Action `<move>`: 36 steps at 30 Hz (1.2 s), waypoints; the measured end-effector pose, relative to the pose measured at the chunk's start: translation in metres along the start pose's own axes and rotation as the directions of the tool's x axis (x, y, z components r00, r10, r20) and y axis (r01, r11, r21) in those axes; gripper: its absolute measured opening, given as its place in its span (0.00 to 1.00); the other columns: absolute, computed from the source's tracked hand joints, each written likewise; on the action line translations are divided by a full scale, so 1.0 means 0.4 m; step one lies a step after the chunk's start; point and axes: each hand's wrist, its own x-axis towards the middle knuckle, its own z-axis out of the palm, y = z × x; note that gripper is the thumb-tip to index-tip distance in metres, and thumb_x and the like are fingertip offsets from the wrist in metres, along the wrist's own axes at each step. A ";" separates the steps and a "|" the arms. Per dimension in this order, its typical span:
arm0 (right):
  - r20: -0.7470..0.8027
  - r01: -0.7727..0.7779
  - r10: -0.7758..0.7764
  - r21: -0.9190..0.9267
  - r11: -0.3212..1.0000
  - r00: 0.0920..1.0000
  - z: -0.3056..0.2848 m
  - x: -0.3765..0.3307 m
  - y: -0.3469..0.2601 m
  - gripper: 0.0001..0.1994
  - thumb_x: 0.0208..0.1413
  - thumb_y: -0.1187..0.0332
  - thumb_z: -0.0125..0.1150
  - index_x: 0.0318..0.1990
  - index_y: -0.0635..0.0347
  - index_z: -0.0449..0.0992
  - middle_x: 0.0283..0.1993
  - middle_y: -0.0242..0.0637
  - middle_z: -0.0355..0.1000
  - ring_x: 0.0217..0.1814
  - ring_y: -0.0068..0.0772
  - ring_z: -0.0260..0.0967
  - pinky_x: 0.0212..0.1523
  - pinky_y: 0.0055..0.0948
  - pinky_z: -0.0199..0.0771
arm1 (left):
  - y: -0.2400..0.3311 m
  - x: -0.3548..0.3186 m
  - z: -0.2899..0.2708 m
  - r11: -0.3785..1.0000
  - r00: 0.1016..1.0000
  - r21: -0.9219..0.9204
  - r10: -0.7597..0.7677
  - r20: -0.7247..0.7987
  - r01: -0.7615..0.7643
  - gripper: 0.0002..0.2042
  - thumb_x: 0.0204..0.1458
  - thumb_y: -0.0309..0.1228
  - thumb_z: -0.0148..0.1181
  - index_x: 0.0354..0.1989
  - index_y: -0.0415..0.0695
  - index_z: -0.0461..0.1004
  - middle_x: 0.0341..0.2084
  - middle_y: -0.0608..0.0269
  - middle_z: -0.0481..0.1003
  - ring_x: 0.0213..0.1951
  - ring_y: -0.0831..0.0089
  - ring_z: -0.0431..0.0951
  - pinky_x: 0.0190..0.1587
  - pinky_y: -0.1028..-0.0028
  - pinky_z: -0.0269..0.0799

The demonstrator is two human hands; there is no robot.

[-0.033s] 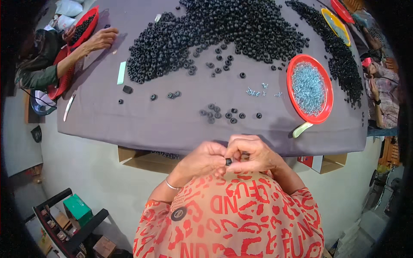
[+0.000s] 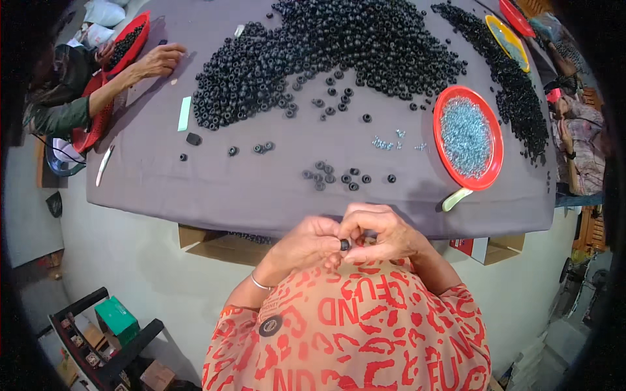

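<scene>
Item: small black rubber ring, pinched between my left hand and right hand, just before the grey-clothed table. Nearby: red plate of silvery screws, loose black rings.

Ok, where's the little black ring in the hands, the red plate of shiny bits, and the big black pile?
black ring (image 2: 344,244): head view, its rim.
red plate (image 2: 445,99): head view, upper-left rim.
black pile (image 2: 339,45): head view, middle.
</scene>
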 end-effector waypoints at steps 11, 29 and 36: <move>-0.373 -0.043 -0.493 -0.829 0.557 0.786 -0.210 0.256 0.090 0.06 0.45 0.78 0.55 0.33 0.63 0.72 0.33 0.39 0.67 0.37 0.42 0.64 0.37 0.35 0.65 | 0.023 0.034 -0.050 0.956 0.967 -0.202 0.235 0.096 -0.212 0.10 0.50 0.27 0.58 0.34 0.31 0.70 0.27 0.53 0.68 0.21 0.79 0.70 0.25 0.80 0.73; -0.451 -0.098 -0.106 -0.406 0.909 0.886 -0.108 0.187 0.089 0.06 0.47 0.78 0.58 0.35 0.63 0.72 0.29 0.32 0.69 0.30 0.27 0.67 0.31 0.24 0.67 | 0.052 0.025 -0.034 0.960 0.975 -0.195 0.214 0.051 -0.201 0.09 0.49 0.27 0.60 0.32 0.33 0.71 0.25 0.55 0.68 0.18 0.79 0.69 0.23 0.81 0.72; -0.392 0.004 0.203 0.467 0.884 0.897 -0.086 0.053 0.020 0.11 0.49 0.81 0.58 0.42 0.70 0.71 0.35 0.37 0.72 0.34 0.22 0.69 0.35 0.19 0.71 | 0.079 0.042 0.021 0.961 0.965 -0.093 0.263 0.003 -0.261 0.10 0.49 0.29 0.60 0.35 0.35 0.71 0.26 0.56 0.71 0.20 0.80 0.70 0.21 0.83 0.69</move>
